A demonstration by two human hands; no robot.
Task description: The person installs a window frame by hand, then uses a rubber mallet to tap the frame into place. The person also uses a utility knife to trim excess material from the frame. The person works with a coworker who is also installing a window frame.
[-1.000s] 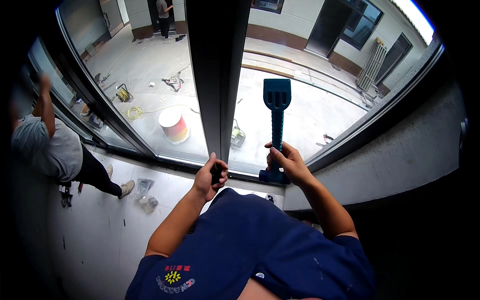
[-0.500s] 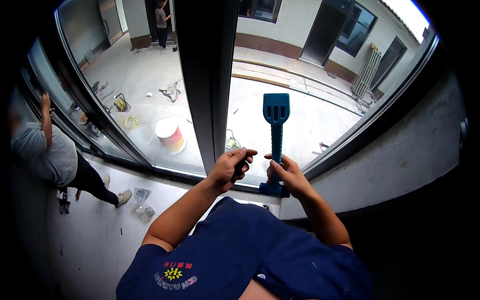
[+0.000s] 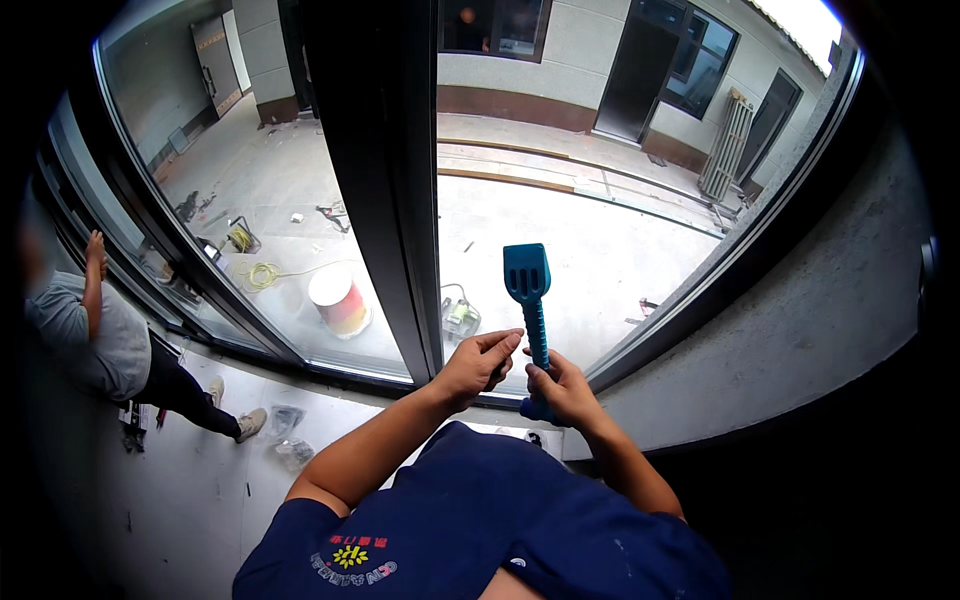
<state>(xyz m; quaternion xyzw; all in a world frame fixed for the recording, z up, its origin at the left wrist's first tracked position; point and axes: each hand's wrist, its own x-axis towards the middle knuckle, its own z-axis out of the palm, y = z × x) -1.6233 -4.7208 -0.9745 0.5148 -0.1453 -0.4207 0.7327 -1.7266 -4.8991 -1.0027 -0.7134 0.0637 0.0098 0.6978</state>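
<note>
My right hand [image 3: 568,390] is closed around the lower shaft of a teal hand tool [image 3: 528,278]. The tool stands upright, tilted slightly left, with a broad slotted paddle at the top, a ribbed shaft [image 3: 536,328] and a thick blunt cross-piece [image 3: 537,409] at the bottom. Just left of the shaft, my left hand [image 3: 480,368] has its thumb and fingers drawn together in a pinch, the fingertips close to the shaft. What it holds, if anything, is hidden. Both hands are in front of a large glass pane with a dark frame [image 3: 375,180].
A person [image 3: 105,325] in a grey shirt stands at the left by the sliding frames. Clear plastic bags [image 3: 290,440] lie on the indoor floor. Beyond the glass are a red-and-white bucket [image 3: 340,300], a yellow cable [image 3: 262,276] and a radiator [image 3: 727,150]. A curved grey wall [image 3: 760,330] rises on the right.
The tool has come down and left, its paddle appearing smaller and tilting left. My left hand has shifted slightly right and down, nearer the shaft. The view has turned a little.
</note>
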